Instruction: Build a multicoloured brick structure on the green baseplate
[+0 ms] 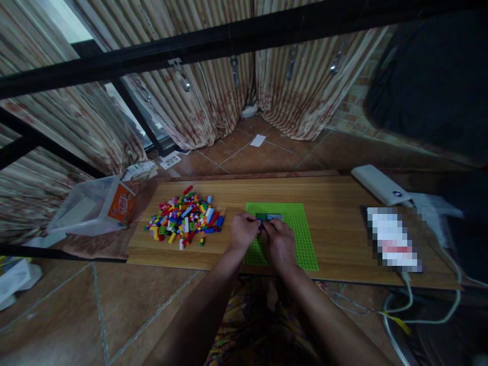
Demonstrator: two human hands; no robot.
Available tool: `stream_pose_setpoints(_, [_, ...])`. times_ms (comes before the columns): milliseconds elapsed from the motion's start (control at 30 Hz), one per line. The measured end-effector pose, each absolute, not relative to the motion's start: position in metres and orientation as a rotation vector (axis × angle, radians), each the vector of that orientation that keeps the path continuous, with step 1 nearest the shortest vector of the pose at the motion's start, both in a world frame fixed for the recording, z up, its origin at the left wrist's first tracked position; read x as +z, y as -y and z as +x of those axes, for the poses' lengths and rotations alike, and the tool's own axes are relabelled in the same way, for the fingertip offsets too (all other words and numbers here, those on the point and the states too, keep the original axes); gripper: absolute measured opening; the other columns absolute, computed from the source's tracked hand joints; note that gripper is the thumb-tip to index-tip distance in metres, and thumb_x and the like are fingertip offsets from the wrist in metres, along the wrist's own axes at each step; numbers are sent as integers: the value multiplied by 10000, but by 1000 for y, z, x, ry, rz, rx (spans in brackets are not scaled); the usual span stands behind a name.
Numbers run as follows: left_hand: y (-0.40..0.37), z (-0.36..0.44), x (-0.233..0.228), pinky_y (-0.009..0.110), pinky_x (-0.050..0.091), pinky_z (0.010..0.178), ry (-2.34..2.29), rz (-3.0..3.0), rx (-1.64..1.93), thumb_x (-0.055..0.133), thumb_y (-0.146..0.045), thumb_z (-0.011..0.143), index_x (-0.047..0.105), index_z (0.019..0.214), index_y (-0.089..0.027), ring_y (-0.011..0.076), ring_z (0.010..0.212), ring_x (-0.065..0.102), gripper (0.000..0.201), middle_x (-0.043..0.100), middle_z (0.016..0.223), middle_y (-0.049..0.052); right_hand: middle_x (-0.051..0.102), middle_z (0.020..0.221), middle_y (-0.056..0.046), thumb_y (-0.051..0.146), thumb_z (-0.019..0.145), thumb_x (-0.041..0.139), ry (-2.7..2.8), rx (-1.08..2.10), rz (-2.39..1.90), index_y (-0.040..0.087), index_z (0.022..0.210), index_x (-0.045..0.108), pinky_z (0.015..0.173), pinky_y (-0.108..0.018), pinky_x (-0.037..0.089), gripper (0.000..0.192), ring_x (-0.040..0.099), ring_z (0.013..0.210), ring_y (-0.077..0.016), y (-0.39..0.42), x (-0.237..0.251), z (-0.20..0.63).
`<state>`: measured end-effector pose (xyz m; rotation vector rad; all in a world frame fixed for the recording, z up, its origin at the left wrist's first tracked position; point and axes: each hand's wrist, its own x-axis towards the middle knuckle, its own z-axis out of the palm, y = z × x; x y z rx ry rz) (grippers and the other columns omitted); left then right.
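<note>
A green studded baseplate (305,244) lies on the wooden board in front of me. Over its left part my left hand (244,231) is closed, thumb and fingertips pinching a small dark blue toy brick (261,223). My right hand (280,244) meets it from the other side, its fingers curled in on the same brick. Just beyond the right fingers, light blue-grey bricks (275,216) sit on the baseplate, partly covered by the hand. Whether the dark blue brick touches the baseplate I cannot tell.
A heap of mixed coloured bricks (186,218) spreads over the left of the wooden board (335,223). Beyond it, a clear plastic bin (87,208) stands on the floor. At the right are a white power bank (377,184), a phone with blurred screen (392,239) and a cable (407,295).
</note>
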<state>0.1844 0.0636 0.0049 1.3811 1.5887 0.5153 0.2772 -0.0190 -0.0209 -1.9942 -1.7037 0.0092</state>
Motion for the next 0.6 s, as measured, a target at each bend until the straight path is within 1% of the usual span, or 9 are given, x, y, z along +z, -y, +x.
stream_pose_setpoints(167, [-64,186,8,178,484,493,-1607,1367,494,670,-178,759,709,832,-152,116,525,656,87,683,628,2,623,1052,-96,291,951,448,1706,-8,-2006,180,1089,664,765,-339,332,279,489,900,-224,19,-22,276])
stream_pose_setpoints(367, [-66,186,10,217,524,594,-1668,1481,404,651,-191,763,723,842,-161,158,657,699,110,707,657,35,618,1069,-115,242,951,394,1707,18,-1935,162,1196,615,798,-361,357,340,486,931,-237,23,-26,277])
stream_pose_setpoints(467, [-71,187,9,210,522,574,-1650,1464,351,648,-183,765,714,832,-152,148,611,690,99,703,635,35,613,1078,-104,217,937,411,1743,21,-1946,189,1202,617,797,-355,351,337,481,928,-232,25,-26,278])
stream_pose_setpoints(600, [-78,190,6,211,524,544,-1621,1459,284,645,-142,740,702,786,-134,145,558,676,74,704,630,37,603,1095,-115,184,912,446,1801,45,-1962,166,1202,620,792,-353,347,339,476,945,-236,24,-24,278])
